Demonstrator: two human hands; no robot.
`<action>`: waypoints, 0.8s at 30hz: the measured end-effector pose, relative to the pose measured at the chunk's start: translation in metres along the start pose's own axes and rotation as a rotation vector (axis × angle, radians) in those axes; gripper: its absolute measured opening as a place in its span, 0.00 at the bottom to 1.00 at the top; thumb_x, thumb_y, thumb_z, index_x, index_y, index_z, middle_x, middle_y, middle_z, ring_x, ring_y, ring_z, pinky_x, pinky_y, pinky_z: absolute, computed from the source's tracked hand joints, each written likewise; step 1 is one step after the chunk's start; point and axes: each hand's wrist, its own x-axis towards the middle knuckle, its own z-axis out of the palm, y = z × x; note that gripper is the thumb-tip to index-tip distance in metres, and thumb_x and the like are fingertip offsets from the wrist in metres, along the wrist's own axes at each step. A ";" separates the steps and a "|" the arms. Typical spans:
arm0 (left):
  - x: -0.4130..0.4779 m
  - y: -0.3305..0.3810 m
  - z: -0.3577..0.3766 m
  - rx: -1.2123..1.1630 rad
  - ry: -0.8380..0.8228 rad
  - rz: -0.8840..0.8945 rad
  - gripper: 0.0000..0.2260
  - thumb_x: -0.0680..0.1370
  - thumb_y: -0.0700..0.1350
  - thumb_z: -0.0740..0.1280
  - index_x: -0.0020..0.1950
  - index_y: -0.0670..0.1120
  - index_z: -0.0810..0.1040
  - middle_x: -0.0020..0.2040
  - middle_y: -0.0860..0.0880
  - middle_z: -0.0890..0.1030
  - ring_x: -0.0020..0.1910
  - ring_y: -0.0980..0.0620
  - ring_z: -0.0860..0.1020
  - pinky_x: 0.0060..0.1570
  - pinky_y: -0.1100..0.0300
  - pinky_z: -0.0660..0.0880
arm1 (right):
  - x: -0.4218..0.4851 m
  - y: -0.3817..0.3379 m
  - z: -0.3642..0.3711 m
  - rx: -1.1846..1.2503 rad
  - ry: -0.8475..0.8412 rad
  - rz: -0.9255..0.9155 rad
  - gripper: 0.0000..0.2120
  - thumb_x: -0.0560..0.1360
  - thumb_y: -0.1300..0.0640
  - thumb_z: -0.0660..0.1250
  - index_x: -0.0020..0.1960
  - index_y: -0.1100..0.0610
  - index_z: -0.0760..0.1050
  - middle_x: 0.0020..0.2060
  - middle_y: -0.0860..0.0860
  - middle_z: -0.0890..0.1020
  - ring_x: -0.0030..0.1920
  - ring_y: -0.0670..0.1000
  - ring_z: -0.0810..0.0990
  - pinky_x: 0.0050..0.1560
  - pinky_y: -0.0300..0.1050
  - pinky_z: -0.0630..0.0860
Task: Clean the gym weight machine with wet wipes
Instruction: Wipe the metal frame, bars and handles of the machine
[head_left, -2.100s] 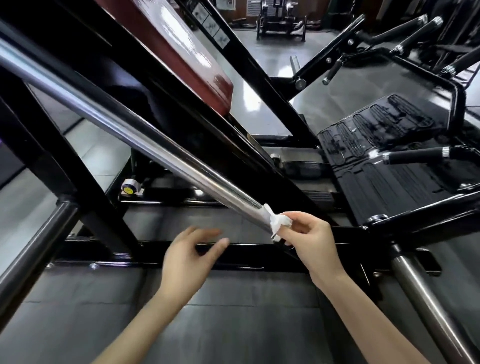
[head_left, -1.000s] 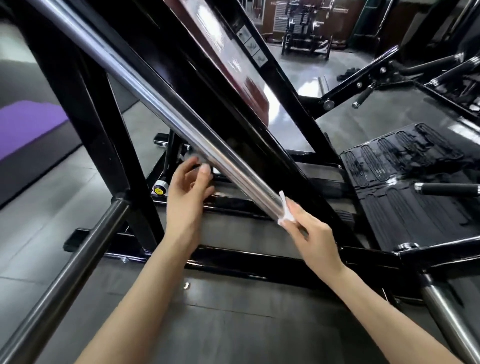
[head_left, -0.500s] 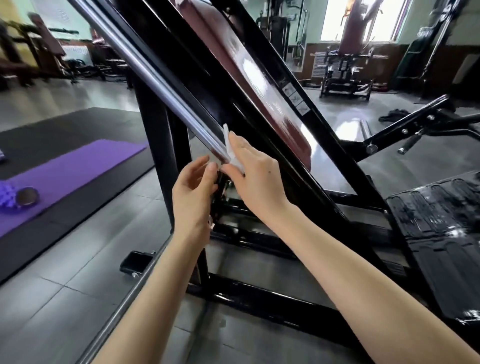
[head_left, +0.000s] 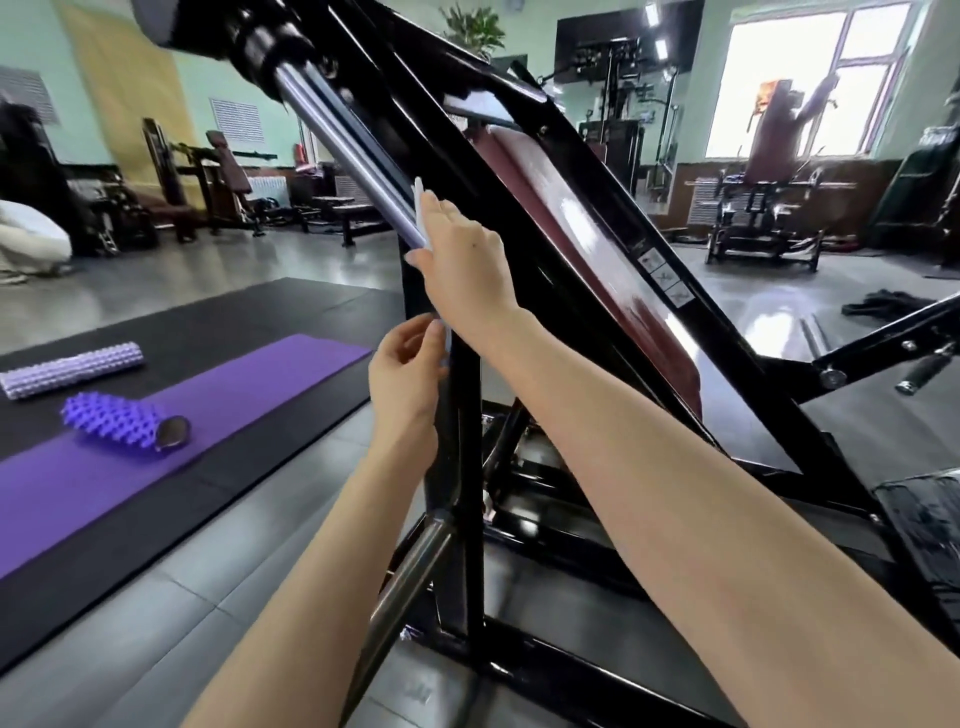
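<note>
Right now the wipe (head_left: 418, 205) shows as a thin white fold pinned against the chrome rod (head_left: 350, 156), about midway up its bare length and below the black collar at the top. The right hand (head_left: 465, 265) holds it there, thumb on one side and fingers laid along the other, so the rod sits in the pinch. To do this pass well, I would wrap the wipe further round so the rod's underside gets cleaned too. I would press evenly and run one steady slide towards the collar rather than dabbing. The left hand (head_left: 408, 379) sits lower, just beside the black upright (head_left: 457, 415), fingers loosely curled and holding nothing that I can see; it could steady the frame. Behind the rod slopes the red pad (head_left: 571, 223). A purple mat (head_left: 156, 467) lies on the floor to the left.
</note>
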 end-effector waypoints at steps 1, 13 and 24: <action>0.002 0.002 -0.001 -0.005 0.011 0.001 0.11 0.78 0.46 0.66 0.58 0.43 0.77 0.47 0.47 0.79 0.41 0.54 0.75 0.41 0.63 0.74 | 0.009 -0.005 0.001 -0.024 -0.006 -0.003 0.30 0.77 0.54 0.64 0.74 0.60 0.56 0.62 0.54 0.74 0.57 0.54 0.78 0.56 0.44 0.73; -0.051 -0.037 0.030 -0.095 -0.165 -0.124 0.14 0.77 0.47 0.67 0.60 0.44 0.75 0.52 0.47 0.79 0.49 0.53 0.79 0.48 0.59 0.79 | -0.211 0.095 -0.022 0.088 0.016 0.137 0.29 0.74 0.59 0.68 0.72 0.61 0.63 0.64 0.57 0.75 0.59 0.56 0.78 0.57 0.51 0.77; -0.166 -0.140 0.091 -0.096 -0.267 -0.378 0.22 0.73 0.45 0.72 0.64 0.49 0.68 0.49 0.52 0.76 0.51 0.53 0.78 0.58 0.54 0.75 | -0.423 0.165 -0.088 -0.082 -0.195 0.607 0.21 0.76 0.57 0.65 0.67 0.62 0.70 0.59 0.55 0.79 0.59 0.51 0.78 0.64 0.36 0.68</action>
